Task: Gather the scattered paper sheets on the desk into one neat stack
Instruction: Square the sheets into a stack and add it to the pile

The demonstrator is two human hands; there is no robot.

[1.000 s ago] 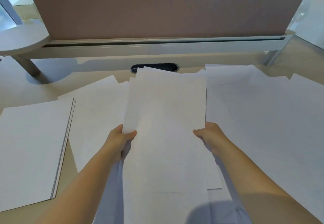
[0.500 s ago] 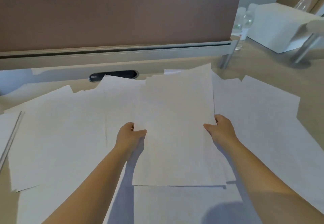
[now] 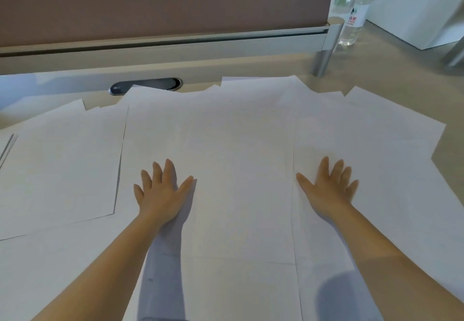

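Both the left hand (image 3: 160, 195) and the right hand (image 3: 326, 190) are laid flat, fingers spread, on the scattered white paper sheets (image 3: 238, 170), which reach beyond the fingertips towards the brown desk partition (image 3: 163, 1). Gathering seems under way; next, sheets should probably be swept inwards

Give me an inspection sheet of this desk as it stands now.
Surface: beige desk, mostly covered by paper.
Job's things: white paper sheets spread overlapping, not yet one stack; a separate pile's edge at far left.
Clutter: two clear water bottles back right.
Hands: left hand and right hand open, fingers spread, palms down on the sheets.
Cables: nothing seen; a dark cable port partly under paper.
Surroundings: brown partition panel, white box.
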